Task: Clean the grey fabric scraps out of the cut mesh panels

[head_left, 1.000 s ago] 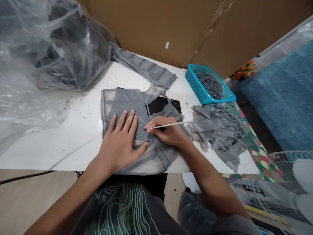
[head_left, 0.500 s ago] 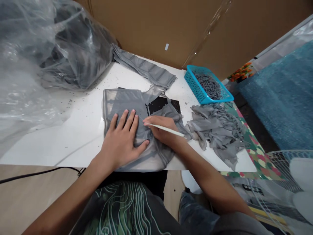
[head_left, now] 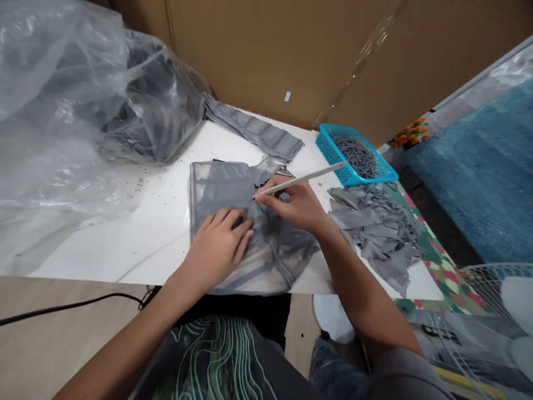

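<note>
A grey fabric piece lies on the white table in front of me. My left hand presses down on it, fingers curled together on the cloth. My right hand pinches a thin white stick like a pen; its tip meets the fabric near the middle and its far end points toward the basket. A black sheet shows a little under the fabric, mostly hidden by my right hand.
A blue basket of small grey parts stands at the back right. A heap of grey fabric scraps lies right of my hand. A folded grey strip and a large clear plastic bag fill the back left. A cable runs below.
My right hand moved forward over the fabric and the stick swung up toward the basket. My left hand's fingers went from spread flat to curled. The view shifted slightly.
</note>
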Action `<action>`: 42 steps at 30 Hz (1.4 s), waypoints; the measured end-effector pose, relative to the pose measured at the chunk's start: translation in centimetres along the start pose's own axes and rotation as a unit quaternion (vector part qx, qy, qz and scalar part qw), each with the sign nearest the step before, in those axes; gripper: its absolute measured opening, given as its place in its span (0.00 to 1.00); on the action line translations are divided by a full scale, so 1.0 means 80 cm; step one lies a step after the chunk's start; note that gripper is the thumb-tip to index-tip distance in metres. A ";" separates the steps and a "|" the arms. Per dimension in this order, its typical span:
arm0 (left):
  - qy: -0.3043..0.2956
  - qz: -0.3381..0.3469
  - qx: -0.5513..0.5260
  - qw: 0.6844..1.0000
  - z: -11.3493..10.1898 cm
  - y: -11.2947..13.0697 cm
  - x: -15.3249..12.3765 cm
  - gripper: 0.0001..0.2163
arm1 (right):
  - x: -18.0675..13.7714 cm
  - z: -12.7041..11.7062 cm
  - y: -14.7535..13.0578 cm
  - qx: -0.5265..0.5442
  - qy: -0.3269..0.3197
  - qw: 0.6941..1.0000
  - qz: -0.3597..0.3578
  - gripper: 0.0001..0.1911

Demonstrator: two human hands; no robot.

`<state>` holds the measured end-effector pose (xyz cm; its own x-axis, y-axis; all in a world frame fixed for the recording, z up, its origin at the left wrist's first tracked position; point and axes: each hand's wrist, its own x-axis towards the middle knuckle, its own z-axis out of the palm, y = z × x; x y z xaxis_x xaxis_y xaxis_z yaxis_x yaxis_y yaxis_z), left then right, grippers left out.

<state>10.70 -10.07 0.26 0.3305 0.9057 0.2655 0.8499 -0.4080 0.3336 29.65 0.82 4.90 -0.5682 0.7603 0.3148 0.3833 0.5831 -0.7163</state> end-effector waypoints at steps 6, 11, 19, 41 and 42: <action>-0.010 0.004 -0.002 1.000 0.002 -0.014 0.033 0.10 | 0.002 0.017 0.017 0.036 0.027 0.999 0.012 0.10; 0.026 0.036 0.020 0.999 0.007 -0.016 0.028 0.11 | -0.020 0.031 0.043 0.100 0.043 0.992 0.062 0.12; 0.032 0.092 0.084 0.992 0.010 -0.006 0.033 0.13 | -0.025 0.036 0.051 0.115 0.081 0.988 0.061 0.10; -0.018 0.074 -0.135 0.988 -0.016 -0.033 0.023 0.10 | -0.026 0.035 0.049 0.115 0.084 0.988 0.051 0.11; -0.008 0.062 -0.137 0.989 -0.019 -0.033 0.019 0.11 | -0.027 0.035 0.049 0.115 0.083 0.989 0.051 0.11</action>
<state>8.34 -7.79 1.16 0.4340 0.8472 0.3066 0.6594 -0.5305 0.5326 30.34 0.70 -0.32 -0.4002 0.8591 0.3189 0.2448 0.4356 -0.8662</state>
